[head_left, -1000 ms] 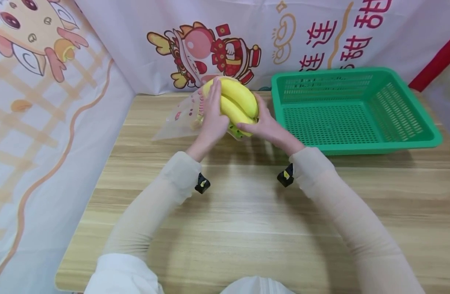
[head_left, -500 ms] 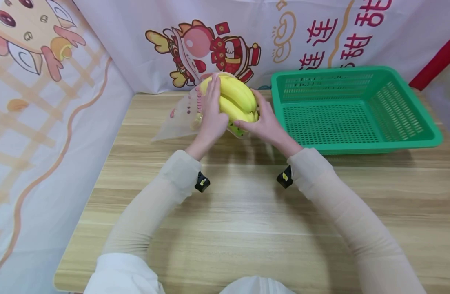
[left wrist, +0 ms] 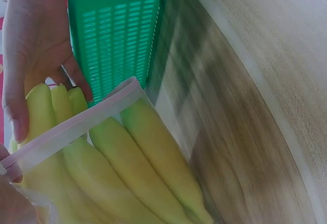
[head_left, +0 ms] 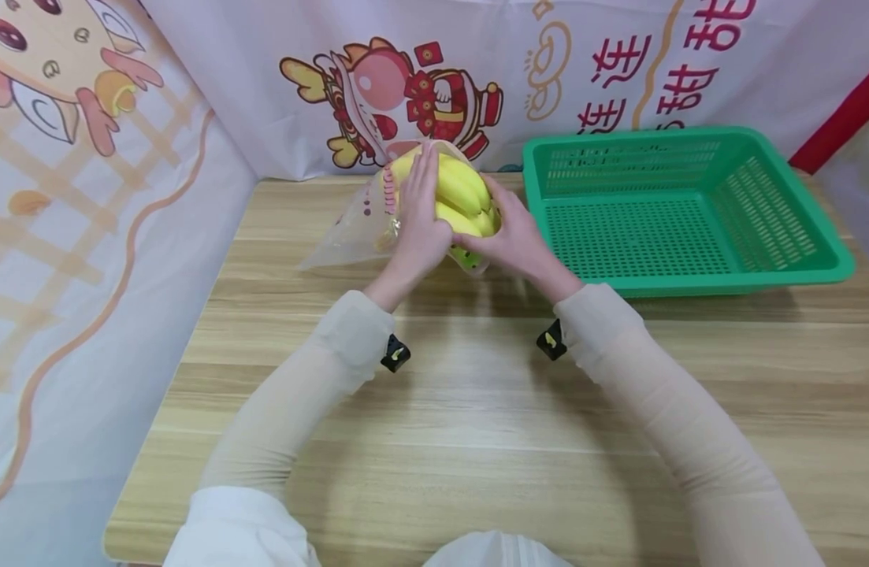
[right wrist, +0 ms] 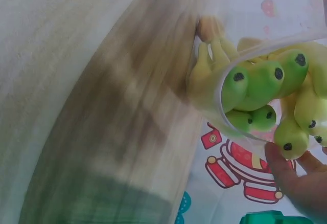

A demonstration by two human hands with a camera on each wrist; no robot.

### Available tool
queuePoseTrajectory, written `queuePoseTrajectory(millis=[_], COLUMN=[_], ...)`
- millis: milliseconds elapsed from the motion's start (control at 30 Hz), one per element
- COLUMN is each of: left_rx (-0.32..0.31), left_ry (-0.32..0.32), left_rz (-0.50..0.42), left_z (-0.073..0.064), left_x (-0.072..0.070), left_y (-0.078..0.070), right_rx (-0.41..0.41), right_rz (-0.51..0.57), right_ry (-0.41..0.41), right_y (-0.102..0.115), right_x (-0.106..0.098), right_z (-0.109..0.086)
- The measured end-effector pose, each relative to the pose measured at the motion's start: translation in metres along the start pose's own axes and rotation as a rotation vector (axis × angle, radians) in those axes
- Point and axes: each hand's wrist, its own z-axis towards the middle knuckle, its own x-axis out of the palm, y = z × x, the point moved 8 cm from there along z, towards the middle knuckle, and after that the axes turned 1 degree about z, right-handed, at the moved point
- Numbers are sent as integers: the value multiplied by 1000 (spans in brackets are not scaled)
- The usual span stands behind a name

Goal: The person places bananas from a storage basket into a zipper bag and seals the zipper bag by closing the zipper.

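Observation:
A clear zip-top plastic bag (head_left: 349,232) with a pink rim lies tilted at the back of the table, its mouth facing right. Several bananas with green ends (right wrist: 263,83) are inside it. My left hand (head_left: 421,213) holds the bag at its mouth, fingers laid along the upper side and thumb near the rim. A second bunch of yellow bananas (head_left: 462,189) is partly inside the mouth, its ends sticking out. My right hand (head_left: 512,228) grips those ends between thumb and fingers; in the left wrist view the right hand (left wrist: 38,45) reaches down over them.
A green plastic basket (head_left: 689,281) with slotted walls stands on the table to the right of my right hand. The wooden table (head_left: 477,441) stretches toward me. A printed cloth (head_left: 491,47) hangs behind, and another covers the left side.
The yellow bunch has gone deeper into the bag's mouth, so less of it shows. My left hand has shifted slightly right along the bag; the right hand stays nearly in place.

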Motion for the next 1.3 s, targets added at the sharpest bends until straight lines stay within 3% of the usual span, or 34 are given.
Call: queuePoseTrajectory(millis=[133, 367, 967, 1300], left_rx=[-9, -22, -8, 2], left_ry=[3, -21, -11, -16], left_rz=[-8, -10, 84, 62], left_z=[0, 1, 4, 5], left_x=[0, -4, -1, -3], left_y=[0, 0, -8, -7], right_rx=[-21, 66, 22, 2], right_rz=[-10, 16, 79, 136], right_ry=[-10, -22, -3, -44], right_y=[2, -8, 6, 3], right_x=[-3, -7, 0, -4], right_z=[0, -5, -3, -3])
